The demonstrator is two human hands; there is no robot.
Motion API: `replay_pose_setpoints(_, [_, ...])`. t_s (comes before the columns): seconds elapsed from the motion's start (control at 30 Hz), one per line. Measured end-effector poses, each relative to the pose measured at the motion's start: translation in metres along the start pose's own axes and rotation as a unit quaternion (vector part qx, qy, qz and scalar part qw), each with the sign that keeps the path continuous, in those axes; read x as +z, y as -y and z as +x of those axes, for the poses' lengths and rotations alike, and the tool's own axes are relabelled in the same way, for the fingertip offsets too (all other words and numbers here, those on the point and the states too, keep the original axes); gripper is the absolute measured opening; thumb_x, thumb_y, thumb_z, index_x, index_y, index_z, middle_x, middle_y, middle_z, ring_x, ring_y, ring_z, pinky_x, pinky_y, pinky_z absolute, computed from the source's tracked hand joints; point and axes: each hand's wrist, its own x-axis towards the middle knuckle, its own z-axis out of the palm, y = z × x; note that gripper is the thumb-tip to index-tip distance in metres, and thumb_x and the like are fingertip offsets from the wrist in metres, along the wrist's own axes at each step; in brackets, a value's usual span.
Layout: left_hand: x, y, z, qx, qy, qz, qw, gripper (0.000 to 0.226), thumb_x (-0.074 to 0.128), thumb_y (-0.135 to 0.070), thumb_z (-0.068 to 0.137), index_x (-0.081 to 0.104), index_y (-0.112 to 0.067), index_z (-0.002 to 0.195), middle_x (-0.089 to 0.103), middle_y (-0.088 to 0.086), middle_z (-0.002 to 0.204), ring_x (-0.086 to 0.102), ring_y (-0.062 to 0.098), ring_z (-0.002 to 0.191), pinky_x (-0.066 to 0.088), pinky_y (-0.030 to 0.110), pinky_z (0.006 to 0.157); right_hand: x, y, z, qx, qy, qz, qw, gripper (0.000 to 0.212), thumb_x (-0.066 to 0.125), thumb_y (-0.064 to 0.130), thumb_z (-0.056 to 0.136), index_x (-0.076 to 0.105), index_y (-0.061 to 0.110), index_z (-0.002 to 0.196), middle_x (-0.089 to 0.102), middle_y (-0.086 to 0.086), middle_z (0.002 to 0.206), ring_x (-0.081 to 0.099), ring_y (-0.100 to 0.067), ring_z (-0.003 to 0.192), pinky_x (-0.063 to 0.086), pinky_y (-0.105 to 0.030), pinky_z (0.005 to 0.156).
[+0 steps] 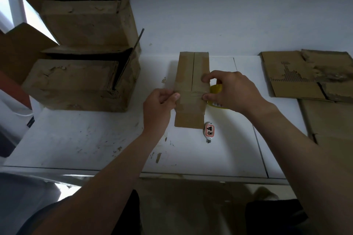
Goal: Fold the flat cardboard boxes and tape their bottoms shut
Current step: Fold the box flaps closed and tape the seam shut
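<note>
A small folded cardboard box (192, 74) stands on the white table (95, 139), its closed flaps facing up with a seam down the middle. A strip of clear tape (191, 94) runs across the flaps. My left hand (159, 105) pinches the tape's end against the box's left edge. My right hand (229, 89) grips the yellow tape dispenser (215, 89) at the box's right edge, thumb and forefinger pressing on the box. The dispenser is mostly hidden behind the hand.
Two larger open cardboard boxes (84, 74) are stacked at the back left. Flat cardboard sheets (309, 76) lie at the right. A small white utility knife (209, 131) with a red label lies just in front of the box. The table's front edge is near my body.
</note>
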Motion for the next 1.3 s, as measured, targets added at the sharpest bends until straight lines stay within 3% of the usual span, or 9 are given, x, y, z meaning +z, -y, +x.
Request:
replay_pose_setpoints(0.1, [0.006, -0.002, -0.005, 0.047, -0.032, 0.123, 0.991, 0.015, 0.072, -0.028, 0.092, 0.064, -0.024, 0.080, 0.070, -0.006, 0.074, 0.068, 0.007, 0.072, 0.052, 0.021, 0.065, 0.000, 0.001, 0.000, 0.003, -0.004, -0.006, 1.000, 0.043, 0.081, 0.052, 0.075, 0.061, 0.046, 0.113, 0.058, 0.011, 0.090, 0.056, -0.019, 0.085, 0.040, -0.030, 0.069])
replay_pose_setpoints(0.2, [0.011, -0.009, -0.012, 0.069, -0.053, 0.206, 0.975, 0.016, 0.066, -0.031, 0.097, 0.060, -0.021, 0.086, 0.063, -0.014, 0.078, 0.064, 0.005, 0.075, 0.042, 0.009, 0.061, -0.002, 0.004, -0.003, -0.013, -0.005, -0.032, 0.999, 0.044, 0.079, 0.052, 0.077, 0.060, 0.044, 0.116, 0.057, 0.012, 0.092, 0.056, -0.019, 0.086, 0.040, -0.030, 0.069])
replay_pose_setpoints(0.3, [0.013, -0.014, -0.015, 0.129, -0.019, 0.306, 0.943, 0.022, 0.063, -0.034, 0.099, 0.059, -0.013, 0.105, 0.065, -0.007, 0.091, 0.065, 0.012, 0.081, 0.052, 0.021, 0.070, -0.003, 0.005, -0.005, -0.065, -0.002, -0.065, 0.996, 0.044, 0.076, 0.049, 0.081, 0.059, 0.040, 0.121, 0.064, 0.013, 0.098, 0.061, -0.021, 0.092, 0.042, -0.032, 0.070])
replay_pose_setpoints(0.4, [0.016, -0.018, -0.015, 0.153, 0.025, 0.343, 0.927, 0.048, 0.058, -0.043, 0.099, 0.050, -0.007, 0.129, 0.064, 0.005, 0.117, 0.065, 0.022, 0.101, 0.053, 0.032, 0.081, -0.004, 0.005, -0.005, -0.079, 0.032, 0.013, 0.996, 0.054, 0.078, 0.046, 0.081, 0.058, 0.037, 0.131, 0.066, 0.014, 0.111, 0.058, -0.014, 0.095, 0.046, -0.030, 0.079])
replay_pose_setpoints(0.5, [0.019, -0.019, -0.010, 0.121, 0.041, 0.345, 0.930, 0.065, 0.053, -0.047, 0.100, 0.034, -0.006, 0.147, 0.051, 0.011, 0.140, 0.057, 0.028, 0.122, 0.051, 0.037, 0.097, -0.004, 0.004, -0.009, -0.079, 0.061, 0.121, 0.988, 0.066, 0.083, 0.044, 0.077, 0.052, 0.045, 0.135, 0.057, 0.025, 0.106, 0.055, -0.001, 0.092, 0.041, -0.016, 0.077])
replay_pose_setpoints(0.6, [0.017, -0.021, -0.002, 0.093, 0.042, 0.275, 0.956, 0.079, 0.056, -0.048, 0.098, 0.013, -0.019, 0.158, 0.038, 0.010, 0.151, 0.052, 0.029, 0.130, 0.051, 0.039, 0.100, -0.001, 0.000, -0.014, -0.073, 0.067, 0.180, 0.979, 0.070, 0.085, 0.048, 0.074, 0.048, 0.047, 0.134, 0.058, 0.018, 0.109, 0.058, -0.006, 0.098, 0.047, -0.020, 0.079])
replay_pose_setpoints(0.73, [0.022, -0.020, 0.011, 0.107, 0.080, 0.358, 0.924, 0.077, 0.043, -0.065, 0.097, 0.002, -0.043, 0.158, 0.034, 0.016, 0.150, 0.056, 0.032, 0.118, 0.046, 0.034, 0.082, 0.005, -0.007, -0.021, -0.067, 0.058, 0.224, 0.971, 0.071, 0.089, 0.047, 0.069, 0.049, 0.039, 0.128, 0.058, 0.024, 0.110, 0.056, 0.003, 0.100, 0.044, -0.009, 0.073])
replay_pose_setpoints(0.9, [0.037, -0.015, 0.016, 0.067, 0.087, 0.394, 0.913, 0.083, 0.038, -0.069, 0.096, -0.001, -0.034, 0.160, 0.023, 0.022, 0.155, 0.053, 0.039, 0.123, 0.047, 0.041, 0.090, 0.009, -0.017, -0.028, -0.036, 0.011, 0.275, 0.961, 0.058, 0.091, 0.041, 0.069, 0.061, 0.035, 0.118, 0.065, 0.020, 0.102, 0.060, 0.001, 0.094, 0.044, -0.009, 0.071])
replay_pose_setpoints(1.3, [0.042, -0.012, 0.017, 0.113, 0.035, 0.434, 0.893, 0.084, 0.043, -0.070, 0.093, 0.014, -0.027, 0.158, 0.038, 0.019, 0.145, 0.058, 0.033, 0.115, 0.053, 0.037, 0.085, 0.010, -0.016, -0.017, -0.004, -0.011, 0.136, 0.991, 0.052, 0.086, 0.043, 0.074, 0.069, 0.022, 0.119, 0.071, 0.004, 0.103, 0.063, -0.012, 0.090, 0.045, -0.015, 0.071])
